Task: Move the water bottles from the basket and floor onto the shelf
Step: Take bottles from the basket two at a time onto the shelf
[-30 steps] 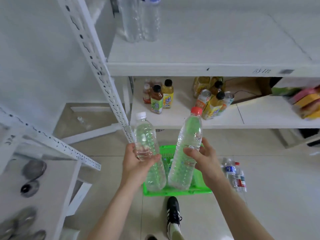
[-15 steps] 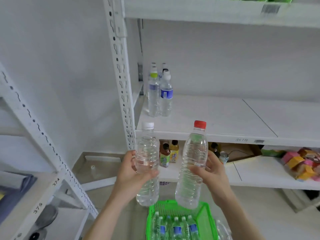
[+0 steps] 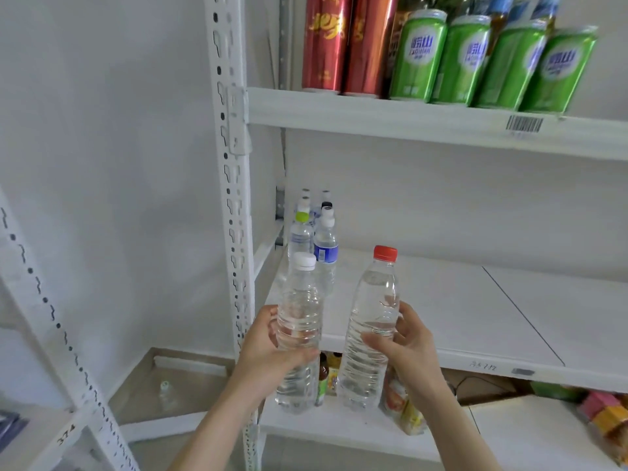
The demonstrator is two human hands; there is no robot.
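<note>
Hands fill the lower middle of the head view, each lifting one bottle in front of the white metal shelf (image 3: 458, 317). The left hand (image 3: 268, 348) grips a clear plastic water bottle with a white cap (image 3: 299, 321) round its lower half, thumb curled across the near side and fingers wrapped round the far side. This bottle is upright and in the air, just before the shelf's front edge. The right hand (image 3: 407, 348) holds a clear plastic water bottle with a red cap (image 3: 372, 321) at its waist, thumb pressed on the near side and fingers curled behind. Its top leans slightly to the right. The two bottles are just beside each other, apart.

A cluster of small clear water bottles (image 3: 312, 239) stands at the shelf's left rear corner, near the perforated white upright post (image 3: 231, 198). On the board above stand tall red cans (image 3: 339, 42) and green cans (image 3: 475, 59). Small juice bottles (image 3: 323, 375) show on the board below, partly hidden.
</note>
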